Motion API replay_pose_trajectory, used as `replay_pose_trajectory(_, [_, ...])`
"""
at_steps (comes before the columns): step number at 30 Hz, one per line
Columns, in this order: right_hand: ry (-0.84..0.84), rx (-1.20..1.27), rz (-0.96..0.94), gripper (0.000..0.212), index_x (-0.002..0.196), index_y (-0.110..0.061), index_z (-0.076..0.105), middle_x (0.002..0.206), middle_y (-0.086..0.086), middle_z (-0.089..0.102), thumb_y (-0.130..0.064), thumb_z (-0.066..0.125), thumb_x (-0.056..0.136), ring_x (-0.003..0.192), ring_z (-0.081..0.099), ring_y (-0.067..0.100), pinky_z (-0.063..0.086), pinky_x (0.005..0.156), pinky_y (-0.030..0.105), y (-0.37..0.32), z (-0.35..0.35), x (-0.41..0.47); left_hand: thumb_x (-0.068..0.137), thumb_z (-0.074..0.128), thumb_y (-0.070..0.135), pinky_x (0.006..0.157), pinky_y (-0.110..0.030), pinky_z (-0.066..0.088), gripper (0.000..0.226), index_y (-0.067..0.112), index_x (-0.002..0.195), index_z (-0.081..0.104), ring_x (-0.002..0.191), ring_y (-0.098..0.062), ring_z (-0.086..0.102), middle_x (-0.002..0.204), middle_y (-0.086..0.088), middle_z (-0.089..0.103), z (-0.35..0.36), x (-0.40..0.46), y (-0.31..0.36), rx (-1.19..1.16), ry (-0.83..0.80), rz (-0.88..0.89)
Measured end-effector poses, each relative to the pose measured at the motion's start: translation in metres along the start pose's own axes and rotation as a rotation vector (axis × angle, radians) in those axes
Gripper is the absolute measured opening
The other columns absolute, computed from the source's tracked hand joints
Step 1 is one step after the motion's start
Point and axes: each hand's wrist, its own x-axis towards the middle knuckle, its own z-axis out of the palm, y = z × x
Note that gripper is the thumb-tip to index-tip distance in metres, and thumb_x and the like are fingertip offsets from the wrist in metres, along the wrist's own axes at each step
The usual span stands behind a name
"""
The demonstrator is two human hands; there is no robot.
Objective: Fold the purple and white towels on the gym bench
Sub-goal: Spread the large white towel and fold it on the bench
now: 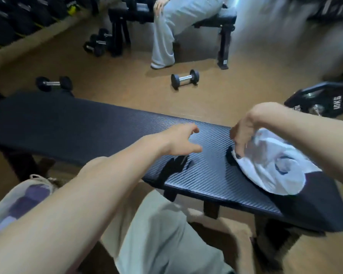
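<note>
- White cloth, the white towel (265,167), lies bunched on the right part of the dark ribbed gym bench (99,123), with a blue mark showing on it.
- The right hand (244,135) curls its fingers round the towel's left edge and pinches it just above the bench.
- The left hand (178,141) hovers over the middle of the bench, fingers loosely spread, holding nothing and well apart from the towel.
- A mesh bag (20,200) with purple cloth inside sits at lower left beside the person's knee.
- Two dumbbells (184,78) lie on the tan floor beyond the bench; another person sits on a second bench (214,16) farther back.
</note>
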Motion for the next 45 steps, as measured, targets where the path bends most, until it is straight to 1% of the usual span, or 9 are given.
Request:
replay_pose_trajectory(2, [0.044,-0.043,0.022,0.064,0.136,-0.017,0.057,0.141,0.005,0.056,-0.04,0.079,0.081,0.12,0.06,0.024,0.046,0.086,0.03,0.002,0.022,0.006,0.096,0.065,0.04,0.113,-0.033,0.037,0.067,0.014,0.153,0.039,0.141,-0.021,0.044,0.156,-0.007,0.045,0.01,0.005,0.006,-0.01,-0.001,-0.006])
replay_pose_trajectory(10, [0.592,0.232,-0.212,0.021,0.099,-0.014,0.068,0.087,0.004,0.064,-0.012,0.069,0.079,0.078,0.059,0.025,0.045,0.063,0.029,-0.027,0.001,-0.004,0.088,0.075,0.046,0.103,-0.033,0.042,0.088,0.019,0.157,0.027,0.136,-0.022,0.049,0.153,-0.007,0.045,0.016,-0.003,-0.007,-0.224,0.046,-0.1])
replay_pose_trajectory(15, [0.856,0.675,-0.428,0.019,0.095,-0.007,0.067,0.09,0.007,0.066,-0.019,0.072,0.081,0.086,0.06,0.026,0.045,0.066,0.033,-0.075,-0.051,-0.014,0.085,0.081,0.037,0.061,-0.017,0.044,0.065,0.016,0.127,0.036,0.087,-0.008,0.056,0.104,0.004,0.053,-0.003,-0.019,-0.029,-0.537,0.279,-0.164])
replay_pose_trajectory(22, [0.763,0.989,-0.619,0.029,0.11,-0.021,0.065,0.097,-0.006,0.064,-0.044,0.065,0.092,0.09,0.059,0.011,0.047,0.076,0.029,-0.131,-0.062,0.001,0.093,0.062,0.028,0.058,-0.04,0.034,0.03,0.016,0.083,0.037,0.067,-0.02,0.043,0.076,0.0,0.049,-0.017,-0.039,-0.091,-0.202,0.515,-0.341])
replay_pose_trajectory(26, [0.773,1.039,-0.61,0.026,0.081,-0.022,0.063,0.082,-0.005,0.061,-0.034,0.053,0.102,0.085,0.056,0.017,0.04,0.074,0.03,-0.138,-0.059,0.012,0.098,0.052,0.02,0.067,-0.046,0.045,0.02,0.012,0.082,0.043,0.073,-0.03,0.049,0.076,-0.005,0.055,-0.021,-0.04,-0.111,-0.159,0.659,-0.38])
replay_pose_trajectory(31, [0.776,1.126,-0.503,0.025,0.093,0.003,0.07,0.082,0.011,0.061,-0.016,0.055,0.098,0.077,0.053,0.02,0.043,0.069,0.03,-0.137,-0.063,0.019,0.09,0.068,0.034,0.062,-0.04,0.045,0.031,0.022,0.11,0.047,0.068,-0.022,0.054,0.083,-0.012,0.065,-0.025,-0.04,-0.096,-0.239,0.454,-0.17])
replay_pose_trajectory(37, [0.616,1.554,-0.504,0.014,0.088,-0.011,0.062,0.062,0.008,0.046,-0.005,0.051,0.095,0.041,0.041,0.012,0.032,0.038,0.018,-0.141,-0.064,0.019,0.095,0.066,0.034,0.058,-0.035,0.031,0.029,0.013,0.098,0.047,0.065,-0.018,0.042,0.073,0.0,0.05,-0.013,-0.023,-0.081,-0.227,0.447,-0.151])
replay_pose_trajectory(41, [0.666,1.525,-0.526,0.009,0.088,-0.011,0.063,0.064,0.009,0.051,-0.013,0.059,0.096,0.052,0.048,0.017,0.039,0.045,0.022,-0.136,-0.061,0.021,0.096,0.053,0.017,0.065,-0.039,0.038,0.013,0.012,0.085,0.047,0.072,-0.023,0.045,0.078,-0.007,0.055,-0.022,-0.025,-0.086,-0.177,0.474,-0.173])
replay_pose_trajectory(45, [0.859,1.24,-0.472,0.019,0.078,-0.015,0.059,0.067,-0.002,0.055,-0.024,0.067,0.093,0.062,0.048,0.013,0.04,0.058,0.026,-0.123,-0.059,0.024,0.098,0.045,0.014,0.063,-0.034,0.032,0.009,0.014,0.089,0.044,0.07,-0.017,0.036,0.08,-0.002,0.043,-0.041,-0.032,-0.097,-0.52,0.714,-0.343])
